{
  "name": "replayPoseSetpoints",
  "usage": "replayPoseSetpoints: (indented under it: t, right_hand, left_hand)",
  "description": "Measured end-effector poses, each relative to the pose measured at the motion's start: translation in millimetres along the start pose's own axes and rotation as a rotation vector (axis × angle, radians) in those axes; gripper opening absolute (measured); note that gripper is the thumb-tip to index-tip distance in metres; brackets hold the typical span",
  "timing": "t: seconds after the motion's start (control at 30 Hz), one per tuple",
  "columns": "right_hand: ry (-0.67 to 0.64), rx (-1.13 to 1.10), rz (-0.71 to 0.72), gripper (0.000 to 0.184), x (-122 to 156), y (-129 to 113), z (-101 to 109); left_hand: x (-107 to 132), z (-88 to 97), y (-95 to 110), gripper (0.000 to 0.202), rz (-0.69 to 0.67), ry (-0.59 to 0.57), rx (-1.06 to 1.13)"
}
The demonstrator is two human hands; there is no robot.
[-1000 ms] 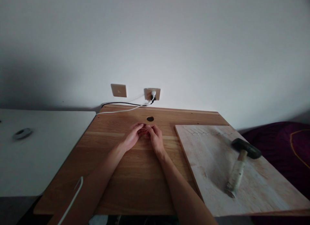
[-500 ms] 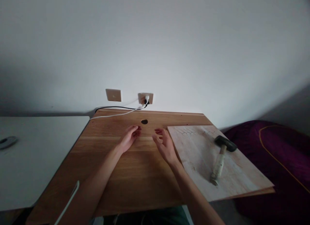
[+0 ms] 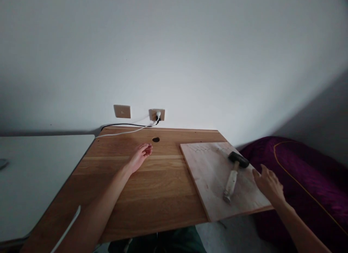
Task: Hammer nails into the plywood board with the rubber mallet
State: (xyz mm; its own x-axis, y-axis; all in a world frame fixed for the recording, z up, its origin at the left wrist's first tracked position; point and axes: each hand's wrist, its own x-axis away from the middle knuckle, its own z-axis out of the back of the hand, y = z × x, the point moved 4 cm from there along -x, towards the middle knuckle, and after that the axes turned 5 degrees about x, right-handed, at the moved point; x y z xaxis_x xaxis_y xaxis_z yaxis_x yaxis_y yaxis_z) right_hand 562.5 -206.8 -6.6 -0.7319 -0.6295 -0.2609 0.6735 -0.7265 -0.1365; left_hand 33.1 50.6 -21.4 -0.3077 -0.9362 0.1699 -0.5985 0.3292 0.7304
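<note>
My left hand (image 3: pixel 140 158) hovers over the left-middle of a wooden desk (image 3: pixel 160 195), its fingers loosely bent and nothing visible in them. Just beyond its fingertips is a dark round hole (image 3: pixel 156 139) in the desktop. At the right, my right hand (image 3: pixel 269 182) is open, thumb apart from the fingers, by the right edge of a pale plywood board (image 3: pixel 201 169). I cannot tell whether it touches that edge. On the board lies a rubber mallet (image 3: pixel 231 182) with a black head and a worn whitish handle.
A white tabletop (image 3: pixel 40 173) adjoins the desk on the left. Black and white cables (image 3: pixel 122 132) run along the desk's back edge to a wall socket (image 3: pixel 157 115). A purple fabric bulk (image 3: pixel 304 169) stands right of the board. A white strip (image 3: pixel 66 229) shows beside my left forearm.
My right hand has swung from the desk's middle across to the board's right edge. My left hand stays near the hole, its fingers drawn closer together. The view has shifted slightly right.
</note>
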Motion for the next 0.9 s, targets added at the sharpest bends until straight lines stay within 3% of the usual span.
replayPoseSetpoints:
  t: [0.13, 0.23, 0.47, 0.73, 0.8, 0.9]
  right_hand:
    - [-0.042, -0.01, 0.065, 0.063, 12, 5, -28]
    - [-0.044, -0.001, 0.044, 0.065, 13, 5, -37]
    - [-0.065, 0.033, 0.034, 0.062, 7, 6, -33]
    - [-0.077, 0.096, 0.067, 0.062, 24, -16, -28]
    - [-0.082, 0.107, 0.079, 0.063, 30, -25, -28]
    - [-0.092, 0.118, 0.092, 0.065, 40, -40, -25]
  left_hand:
    - [0, -0.1, 1, 0.003, -0.001, -0.014, -0.012]
    - [0, -0.9, 2, 0.003, 0.0, -0.017, -0.011]
    - [0, -2.3, 2, 0.004, 0.002, 0.007, -0.009]
    - [-4, -0.6, 1, 0.005, -0.002, 0.019, -0.042]
    - [-6, 1.2, 1, 0.009, -0.05, 0.046, -0.093]
    - [-5, 4.6, 6, 0.014, -0.279, 0.103, -0.308]
